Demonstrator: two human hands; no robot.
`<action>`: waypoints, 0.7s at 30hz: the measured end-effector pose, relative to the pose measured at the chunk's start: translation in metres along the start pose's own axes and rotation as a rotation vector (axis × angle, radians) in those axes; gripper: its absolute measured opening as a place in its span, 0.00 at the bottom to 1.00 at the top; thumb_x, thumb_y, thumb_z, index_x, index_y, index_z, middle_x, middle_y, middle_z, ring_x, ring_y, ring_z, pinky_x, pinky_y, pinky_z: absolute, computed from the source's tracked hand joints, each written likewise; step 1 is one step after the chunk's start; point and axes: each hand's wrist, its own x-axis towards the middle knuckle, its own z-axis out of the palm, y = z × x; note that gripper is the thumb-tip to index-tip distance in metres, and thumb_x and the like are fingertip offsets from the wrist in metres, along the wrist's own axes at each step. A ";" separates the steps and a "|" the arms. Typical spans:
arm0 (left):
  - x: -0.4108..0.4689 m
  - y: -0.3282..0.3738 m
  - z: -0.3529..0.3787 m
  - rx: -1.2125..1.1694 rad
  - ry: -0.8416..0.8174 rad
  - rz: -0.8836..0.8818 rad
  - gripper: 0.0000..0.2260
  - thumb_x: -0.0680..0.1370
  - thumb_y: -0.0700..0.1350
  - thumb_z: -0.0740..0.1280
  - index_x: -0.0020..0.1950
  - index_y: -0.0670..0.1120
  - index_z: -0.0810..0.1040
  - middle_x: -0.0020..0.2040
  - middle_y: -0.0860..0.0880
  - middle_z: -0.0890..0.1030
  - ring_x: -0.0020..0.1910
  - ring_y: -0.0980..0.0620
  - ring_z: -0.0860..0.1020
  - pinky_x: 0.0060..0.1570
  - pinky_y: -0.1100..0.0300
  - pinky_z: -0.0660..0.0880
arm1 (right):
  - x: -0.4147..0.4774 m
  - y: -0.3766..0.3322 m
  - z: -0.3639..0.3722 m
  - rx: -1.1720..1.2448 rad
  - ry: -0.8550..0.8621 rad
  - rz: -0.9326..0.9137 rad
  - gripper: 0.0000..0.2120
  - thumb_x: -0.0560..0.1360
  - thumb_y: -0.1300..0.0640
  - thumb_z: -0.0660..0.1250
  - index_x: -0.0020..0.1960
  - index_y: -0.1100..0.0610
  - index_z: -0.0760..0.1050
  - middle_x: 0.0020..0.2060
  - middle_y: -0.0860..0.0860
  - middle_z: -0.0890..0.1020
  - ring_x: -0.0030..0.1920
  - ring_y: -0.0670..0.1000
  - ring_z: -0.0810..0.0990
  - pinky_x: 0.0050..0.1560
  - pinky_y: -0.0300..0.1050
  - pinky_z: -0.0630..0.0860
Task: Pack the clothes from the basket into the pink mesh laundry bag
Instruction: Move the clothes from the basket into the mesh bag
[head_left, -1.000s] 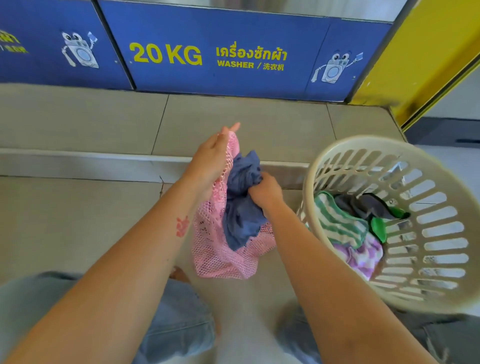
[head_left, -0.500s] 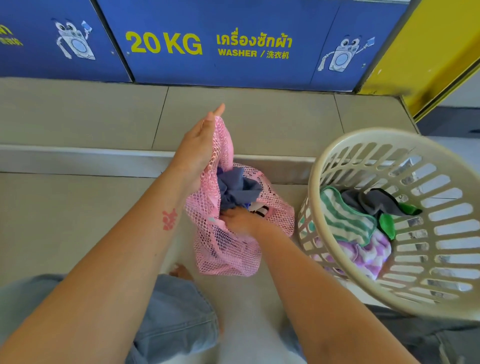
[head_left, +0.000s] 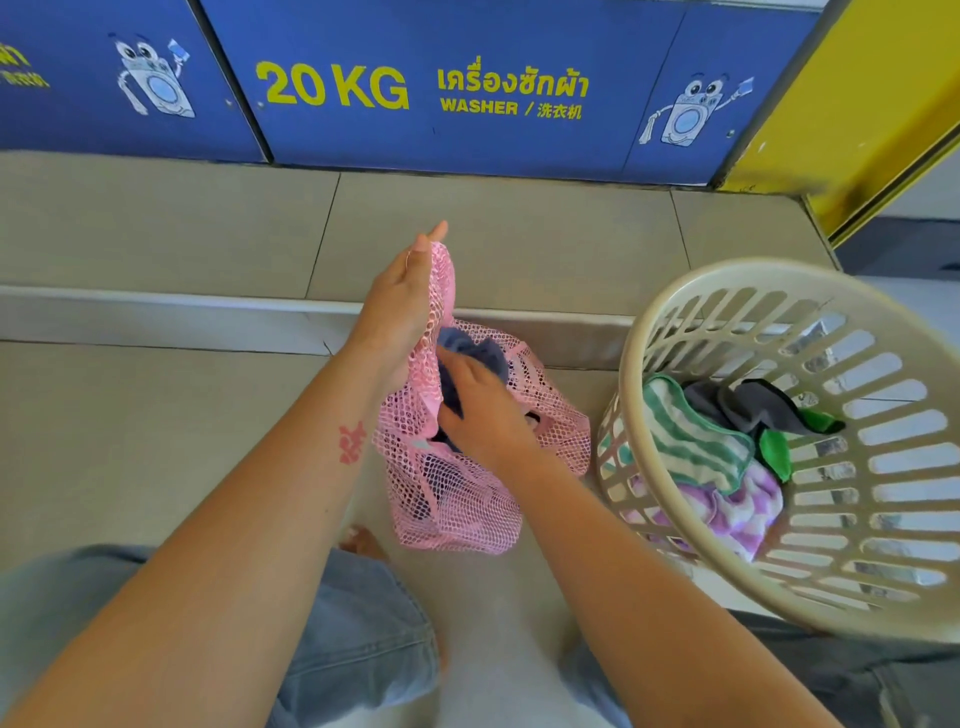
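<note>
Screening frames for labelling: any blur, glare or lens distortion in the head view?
Head view: wide-angle bowing curves the step edge and blue washer panels; even daylight, soft shadows, no hard glare; right hand on the blue garment at the pink mesh bag mouth looks slightly soft; yellow panel has a smeared lower edge.

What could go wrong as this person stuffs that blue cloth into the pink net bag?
The left hand holds the pink mesh bag by one edge only, so its mouth sags; the blue garment that the right hand holds might snag or slip back out. The basket seems tilted, so the remaining clothes could spill.
</note>
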 end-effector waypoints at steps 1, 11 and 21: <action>0.000 -0.001 -0.001 0.006 0.002 0.000 0.18 0.82 0.62 0.48 0.68 0.68 0.68 0.76 0.55 0.64 0.74 0.50 0.62 0.68 0.50 0.62 | -0.002 -0.004 0.005 0.060 0.012 -0.088 0.23 0.77 0.58 0.64 0.71 0.55 0.68 0.65 0.54 0.76 0.62 0.56 0.75 0.55 0.48 0.76; -0.005 0.002 -0.007 -0.026 -0.070 0.012 0.16 0.81 0.63 0.49 0.64 0.71 0.71 0.73 0.58 0.66 0.71 0.53 0.65 0.70 0.48 0.64 | 0.003 0.017 0.025 -0.379 -0.240 -0.338 0.14 0.76 0.58 0.66 0.58 0.65 0.78 0.62 0.63 0.77 0.59 0.62 0.77 0.60 0.59 0.71; 0.000 0.002 -0.015 0.002 0.048 -0.049 0.18 0.81 0.63 0.49 0.66 0.68 0.72 0.74 0.55 0.65 0.72 0.49 0.65 0.68 0.44 0.65 | 0.008 0.022 -0.021 -0.490 -0.272 -0.137 0.29 0.79 0.37 0.55 0.78 0.44 0.57 0.78 0.54 0.56 0.77 0.55 0.56 0.75 0.54 0.55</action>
